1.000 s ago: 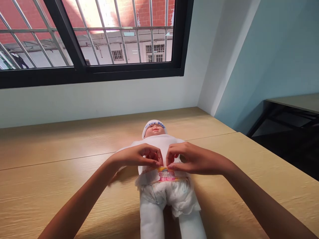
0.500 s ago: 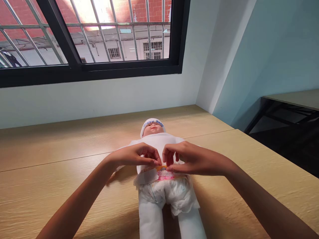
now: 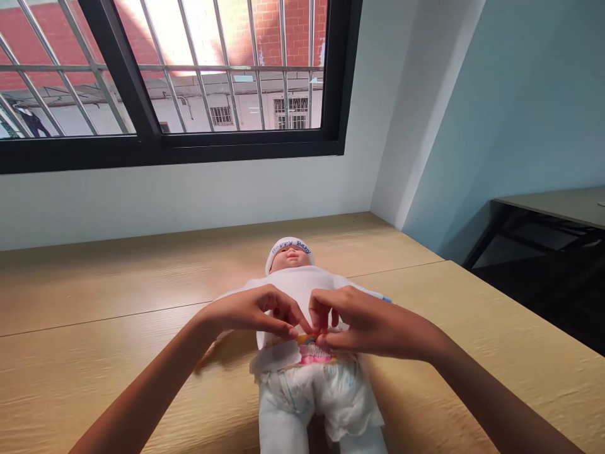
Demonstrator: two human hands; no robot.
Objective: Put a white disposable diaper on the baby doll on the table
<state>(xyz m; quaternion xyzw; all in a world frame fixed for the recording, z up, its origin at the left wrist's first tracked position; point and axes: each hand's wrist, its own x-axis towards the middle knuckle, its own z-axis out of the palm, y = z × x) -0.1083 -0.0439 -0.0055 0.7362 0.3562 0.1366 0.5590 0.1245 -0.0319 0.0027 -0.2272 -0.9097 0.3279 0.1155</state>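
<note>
On the wooden table [image 3: 85, 391], the left hand [image 3: 250, 312] and right hand [image 3: 373, 328] pinch the diaper waistband [image 3: 314, 347] on the doll [image 3: 293, 284]; a hard tug could tear it or shift the doll.

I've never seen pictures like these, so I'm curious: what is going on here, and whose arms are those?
These pictures come from a camera worn on a person's head, so you see what that person sees, looking forward and down. The arms are that person's own: the left hand and the right hand. On the wooden table, a baby doll lies on its back, wearing a white top and a diaper. The fingertips of both hands meet at the diaper's colourful front edge, but I can't tell if they are holding it. Behind the table is a barred window.
</note>
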